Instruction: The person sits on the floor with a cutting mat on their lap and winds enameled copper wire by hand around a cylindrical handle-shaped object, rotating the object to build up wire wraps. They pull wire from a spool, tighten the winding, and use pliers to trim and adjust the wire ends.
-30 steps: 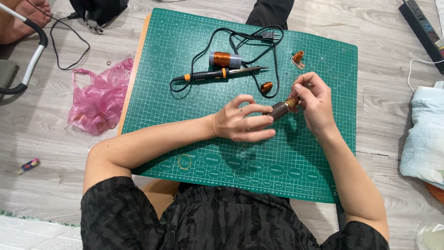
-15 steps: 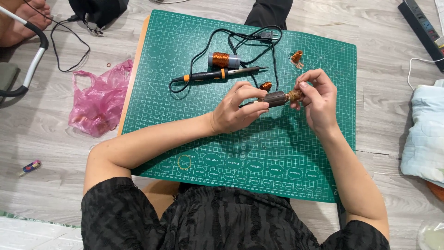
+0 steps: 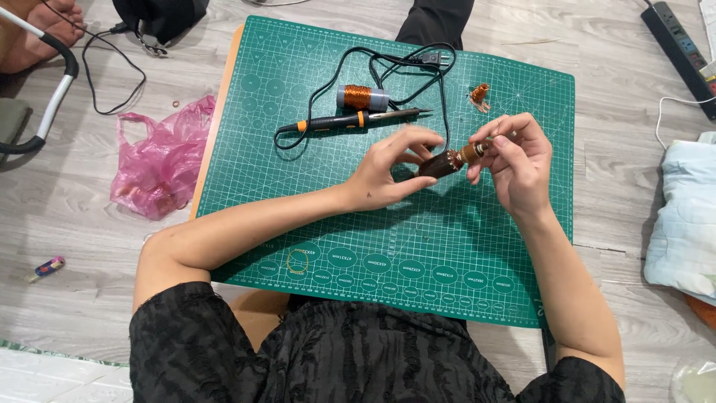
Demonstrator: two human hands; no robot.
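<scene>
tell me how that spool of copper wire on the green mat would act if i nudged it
The copper wire spool lies on its side on the cutting mat, so a nudge would probably make it roll. It looks densely wound, so likely heavy for its size and stiff. The soldering iron just beside it might stop it.

Pink plastic bag (image 3: 160,160): crumpled, translucent, on floor at 9 o'clock of green mat (image 3: 388,246), just beside mat's left edge, small dark lumps inside. Small tube (image 3: 46,267) with pink-and-yellow label: lying on floor at 8 o'clock, well apart from mat. No signs, no screens.
</scene>
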